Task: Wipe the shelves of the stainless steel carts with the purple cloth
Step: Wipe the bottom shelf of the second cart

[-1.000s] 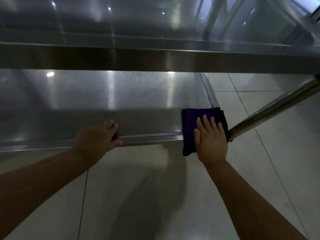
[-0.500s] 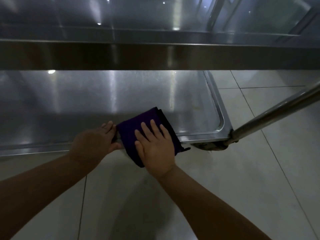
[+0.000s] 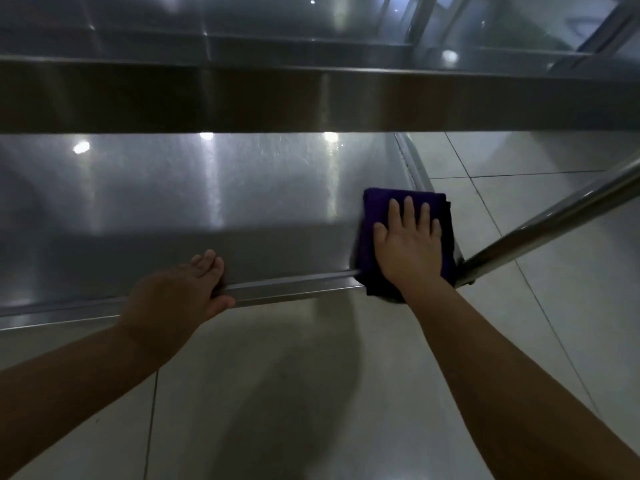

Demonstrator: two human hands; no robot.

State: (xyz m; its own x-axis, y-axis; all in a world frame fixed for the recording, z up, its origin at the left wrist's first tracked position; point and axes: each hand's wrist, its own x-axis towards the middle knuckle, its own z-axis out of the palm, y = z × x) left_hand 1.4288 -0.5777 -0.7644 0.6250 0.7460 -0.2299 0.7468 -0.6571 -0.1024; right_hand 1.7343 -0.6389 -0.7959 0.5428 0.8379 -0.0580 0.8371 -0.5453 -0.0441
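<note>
Purple cloth [image 3: 370, 230] folded flat at the near right corner of the lower shelf [image 3: 173, 202], pinned under the right hand [image 3: 408, 244].
Right hand's fingers lie straight, pressing, not grasping; left hand [image 3: 183, 292] grips the shelf's front lip. Risk: cloth overhangs the front lip, so a flat palm could push it off onto the floor; gripped cart may roll. Hidden: shelf's far half behind the upper shelf rail [image 3: 311, 98]; corner under cloth; leg [image 3: 554, 223] cut off, wheels unseen.

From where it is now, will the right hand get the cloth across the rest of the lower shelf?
Probably yes. The right hand presses the purple cloth at the shelf's right corner; the lower shelf looks bare leftward, though the upper shelf overhangs.
</note>
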